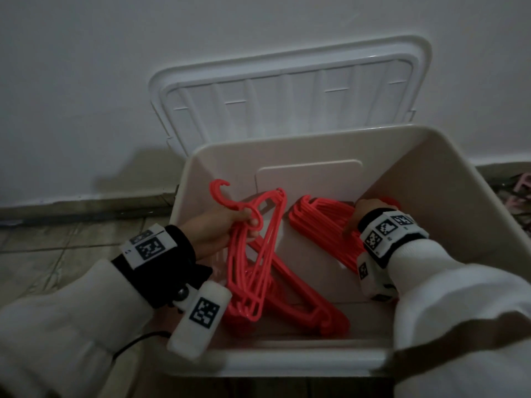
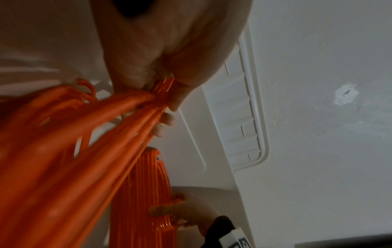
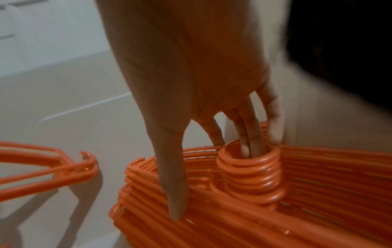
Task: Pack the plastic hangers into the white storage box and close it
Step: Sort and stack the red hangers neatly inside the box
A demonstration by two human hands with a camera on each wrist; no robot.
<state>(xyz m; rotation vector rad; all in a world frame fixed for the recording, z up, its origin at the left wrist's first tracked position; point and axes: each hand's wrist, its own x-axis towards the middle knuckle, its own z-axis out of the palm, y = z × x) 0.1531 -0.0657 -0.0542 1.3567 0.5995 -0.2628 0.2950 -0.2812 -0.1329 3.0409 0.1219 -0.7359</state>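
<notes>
A person in pale sleeves leans over a white storage box (image 1: pixel 330 366) set on a dim tiled floor (image 1: pixel 51 248), both hands reaching inside. Nearest, at 7 o'clock in the box, a heap of red plastic hangers (image 1: pixel 301 305) lies on its bottom. Just above that heap the left hand (image 1: pixel 218 228) has its fingers curled round the necks of a loose bunch of hangers (image 1: pixel 253 262), holding them tilted so their hooks point toward 11 o'clock; the left wrist view shows fingertips (image 2: pixel 167 119) pinching the bundled necks. At 2 o'clock the right hand (image 1: pixel 365 214) is down on a tightly nested stack of hangers (image 1: pixel 324 225) against the box's right wall; in the right wrist view its fingers (image 3: pixel 246 134) are straight, some dipping into the ring of stacked hooks and the thumb pressing on the stack's edge, not curled round anything. Beyond the box, at 12 o'clock, its white lid (image 1: pixel 287 96) stands propped against a plain pale wall (image 1: pixel 86 81). A dark skirting strip (image 1: pixel 86 208) runs along the wall's foot. At 3 o'clock, by the frame's edge, something pink (image 1: pixel 521 188) lies on the floor, too dim to identify.
</notes>
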